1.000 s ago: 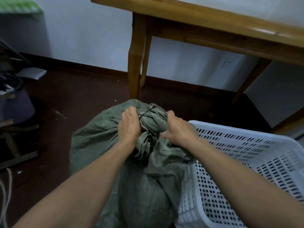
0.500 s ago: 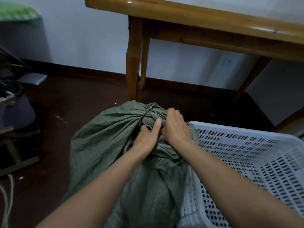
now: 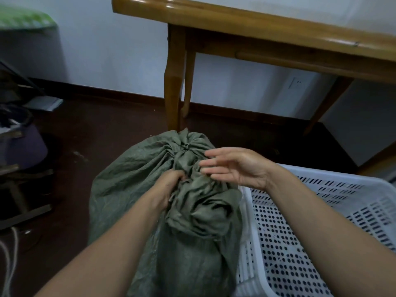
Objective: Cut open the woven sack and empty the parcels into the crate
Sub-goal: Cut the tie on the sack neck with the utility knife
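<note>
A green woven sack (image 3: 132, 181) stands upright on the dark floor, its neck bunched and tied with a thin black tie (image 3: 186, 148). My left hand (image 3: 169, 185) grips the bunched fabric just below the tie. Just right of the neck, my right hand (image 3: 233, 166) hovers with fingers straight and spread, holding nothing. A white perforated plastic crate (image 3: 321, 211) stands against the sack's right side. No parcels or cutting tool show.
A wooden table (image 3: 257, 28) stands ahead, its legs (image 3: 173, 93) just behind the sack. A white wall with a socket (image 3: 296, 82) lies beyond. Dark clutter and a purple bin (image 3: 23, 146) sit at the left, cords (image 3: 8, 264) at the lower left.
My right hand has let go of the sack's neck and opened, moving right. My left hand has slid lower and now grips the fabric under the tie.
</note>
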